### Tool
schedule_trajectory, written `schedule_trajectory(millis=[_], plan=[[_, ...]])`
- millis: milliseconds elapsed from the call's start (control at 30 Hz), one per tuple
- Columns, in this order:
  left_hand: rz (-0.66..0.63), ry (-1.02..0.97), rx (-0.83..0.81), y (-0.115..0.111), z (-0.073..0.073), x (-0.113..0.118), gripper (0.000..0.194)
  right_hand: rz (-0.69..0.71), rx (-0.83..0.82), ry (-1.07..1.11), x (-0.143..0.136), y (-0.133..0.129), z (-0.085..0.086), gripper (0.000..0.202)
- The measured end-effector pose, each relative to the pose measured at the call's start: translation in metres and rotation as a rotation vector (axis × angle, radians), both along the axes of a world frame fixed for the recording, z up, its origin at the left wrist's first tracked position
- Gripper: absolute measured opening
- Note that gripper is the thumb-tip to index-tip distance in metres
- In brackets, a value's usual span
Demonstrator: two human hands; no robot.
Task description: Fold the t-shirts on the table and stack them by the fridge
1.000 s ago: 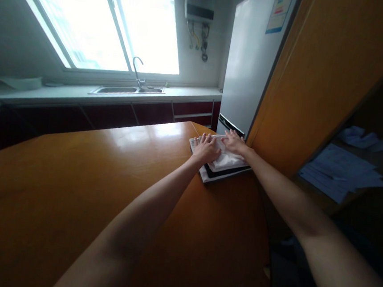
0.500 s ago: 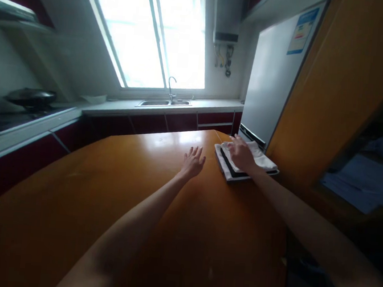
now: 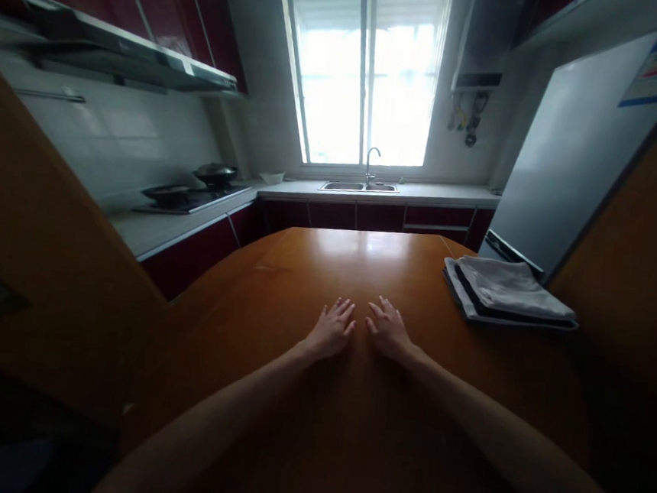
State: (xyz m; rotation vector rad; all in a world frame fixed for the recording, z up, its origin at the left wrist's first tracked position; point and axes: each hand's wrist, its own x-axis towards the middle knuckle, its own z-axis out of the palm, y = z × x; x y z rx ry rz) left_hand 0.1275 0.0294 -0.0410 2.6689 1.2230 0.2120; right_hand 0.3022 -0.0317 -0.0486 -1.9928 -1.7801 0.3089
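Note:
My left hand (image 3: 331,330) lies palm down on the brown wooden table (image 3: 280,273), its fingers spread and nothing in them. Just to its right, my right hand (image 3: 389,328) rests in the same way, open, with a small gap between the two. Over at the table's right side sits a stack of folded cloths (image 3: 514,287), grey-white on top with a black layer and another pale layer beneath. Neither hand touches the stack.
A tall fridge (image 3: 567,145) stands behind the stack. Along the back wall runs a counter with a sink (image 3: 342,186) and a faucet (image 3: 369,162) under the window. A stove with a lidded pan (image 3: 215,174) is at the left, below a range hood (image 3: 132,53).
My right hand has left the folded cloths and come down on the table beside my left hand. The view has turned to the left.

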Motion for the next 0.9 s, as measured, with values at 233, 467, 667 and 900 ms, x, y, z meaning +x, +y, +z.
schedule_trajectory(millis=[233, 467, 667, 900], plan=[[-0.048, 0.026, 0.071, -0.022, -0.018, -0.010, 0.060, 0.076, -0.046, -0.114, -0.021, -0.014, -0.009, 0.057], [-0.061, 0.049, 0.074, -0.022, -0.016, -0.008, 0.059, 0.097, -0.060, -0.138, -0.018, -0.019, -0.006, 0.059], [-0.067, 0.047, 0.049, -0.020, -0.017, -0.011, 0.060, 0.087, -0.074, -0.147, -0.019, -0.019, -0.005, 0.060], [-0.084, 0.021, 0.081, -0.029, -0.018, -0.020, 0.060, 0.082, -0.054, -0.173, -0.021, -0.019, -0.009, 0.060]])
